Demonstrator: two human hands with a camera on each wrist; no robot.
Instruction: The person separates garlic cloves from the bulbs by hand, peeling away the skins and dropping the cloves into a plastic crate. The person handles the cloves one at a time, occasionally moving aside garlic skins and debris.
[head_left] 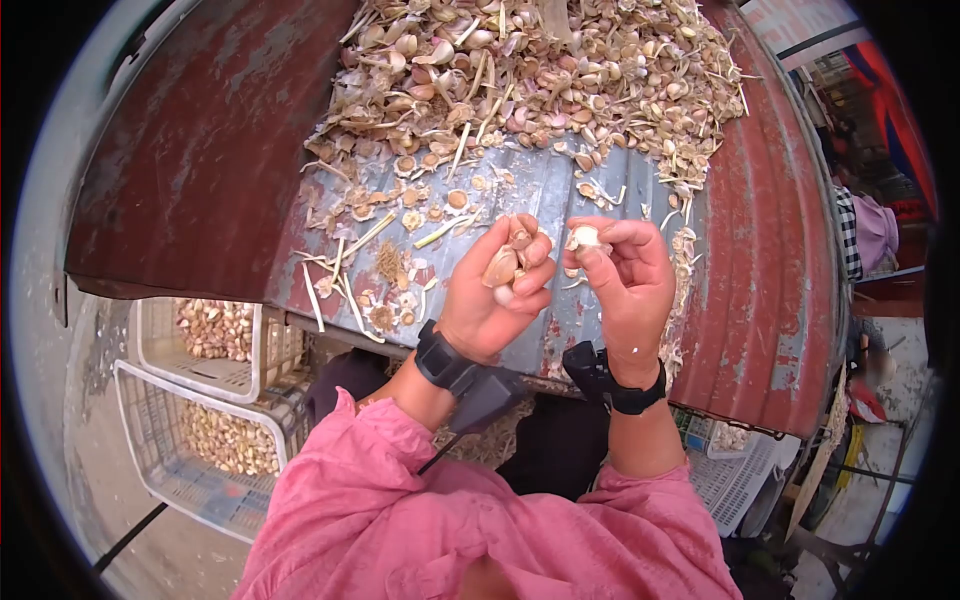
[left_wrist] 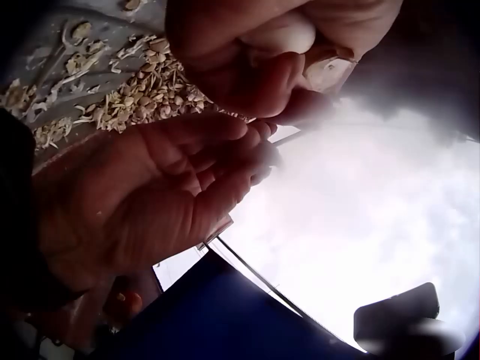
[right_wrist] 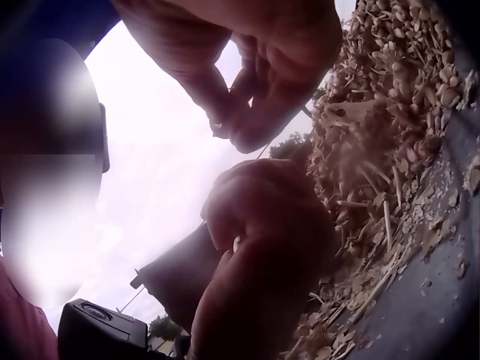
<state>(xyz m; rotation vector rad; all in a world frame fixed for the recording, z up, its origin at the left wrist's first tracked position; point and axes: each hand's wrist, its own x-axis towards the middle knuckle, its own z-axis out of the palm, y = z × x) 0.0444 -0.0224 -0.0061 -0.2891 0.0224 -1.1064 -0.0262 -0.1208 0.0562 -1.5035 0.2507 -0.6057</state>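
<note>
In the head view my left hand [head_left: 485, 315] holds several garlic cloves [head_left: 502, 266] in its curled fingers, palm up over the near part of the metal sheet. Close on its right, my right hand [head_left: 640, 295] pinches a pale garlic clove [head_left: 584, 238] between thumb and fingers. The left wrist view shows a smooth white clove [left_wrist: 283, 34] tucked among the left fingers, with the right hand [left_wrist: 135, 199] just below. Seen from the right wrist, the right fingertips [right_wrist: 244, 139] meet above the left hand [right_wrist: 270, 210]; their clove is mostly hidden there.
A large heap of garlic cloves and dry skins [head_left: 540, 80] covers the far side of the corrugated metal sheet [head_left: 540, 185]. Cut stalks [head_left: 355, 300] and root discs lie scattered at left. Two plastic crates [head_left: 150, 455] with cloves stand lower left. A white basket [head_left: 725, 485] stands lower right.
</note>
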